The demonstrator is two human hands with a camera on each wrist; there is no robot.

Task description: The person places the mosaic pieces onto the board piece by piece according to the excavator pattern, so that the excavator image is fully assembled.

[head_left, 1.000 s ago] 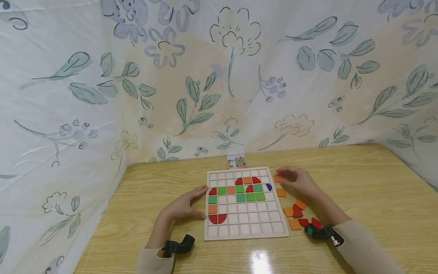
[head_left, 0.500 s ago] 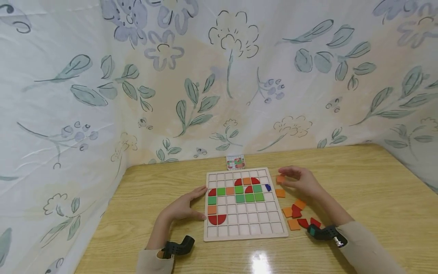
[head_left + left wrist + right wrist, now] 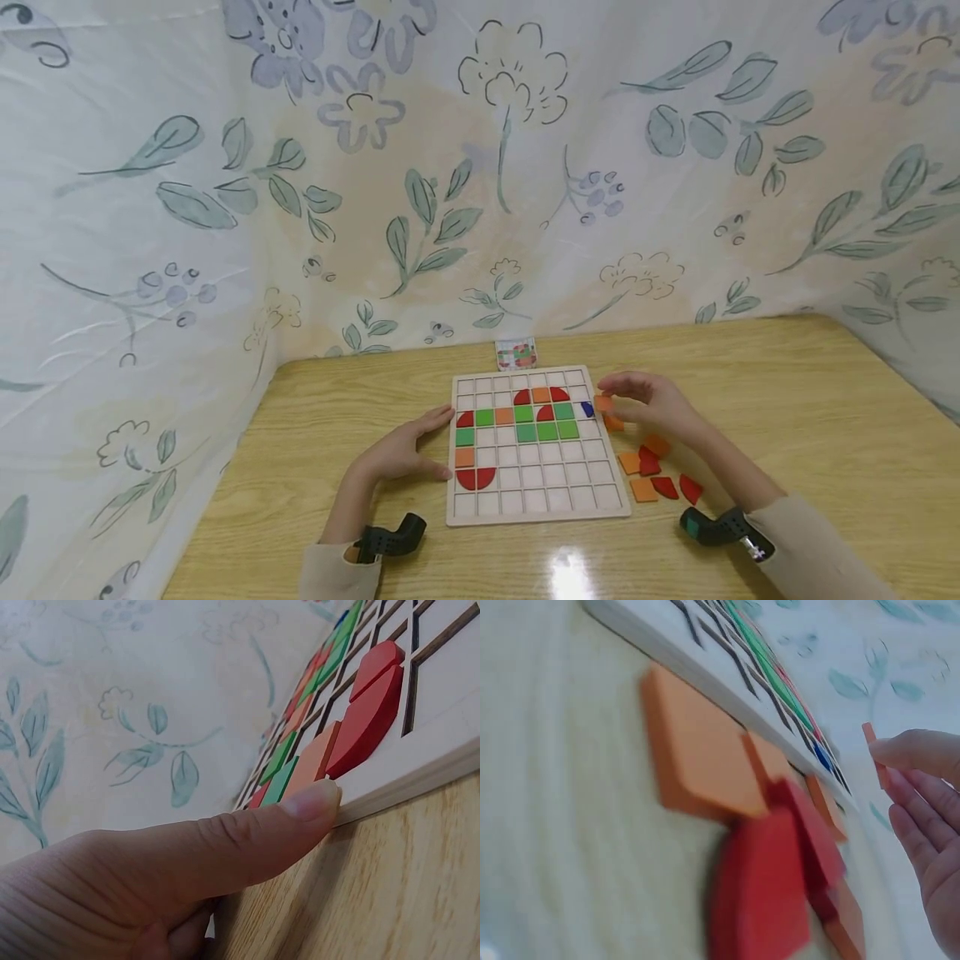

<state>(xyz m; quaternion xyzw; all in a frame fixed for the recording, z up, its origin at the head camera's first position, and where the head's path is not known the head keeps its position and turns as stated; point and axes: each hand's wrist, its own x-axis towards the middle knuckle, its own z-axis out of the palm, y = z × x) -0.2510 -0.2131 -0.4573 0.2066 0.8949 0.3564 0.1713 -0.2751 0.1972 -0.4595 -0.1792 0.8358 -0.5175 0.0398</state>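
Note:
A wooden grid board point(image 3: 536, 479) lies on the table with red, green and orange pieces set in its cells. One blue piece point(image 3: 587, 409) sits near its right edge. My left hand point(image 3: 397, 450) rests at the board's left side, fingers extended; in the left wrist view the thumb point(image 3: 255, 832) touches the board's edge beside an orange square and red quarter-rounds point(image 3: 367, 720). Just off the board's right edge, my right hand point(image 3: 652, 404) pinches an orange square tile point(image 3: 603, 404) between thumb and fingers. The right wrist view shows that tile point(image 3: 876, 756) raised, edge-on.
Loose orange squares point(image 3: 643, 489) and red rounded pieces point(image 3: 691, 489) lie right of the board, below my right hand. A small pattern card point(image 3: 516, 354) stands behind the board. A floral cloth point(image 3: 420, 167) hangs along the table's back edge.
My right hand has lifted the orange tile from the table and moved slightly left and nearer, toward the board's right edge. The left hand has stayed in place.

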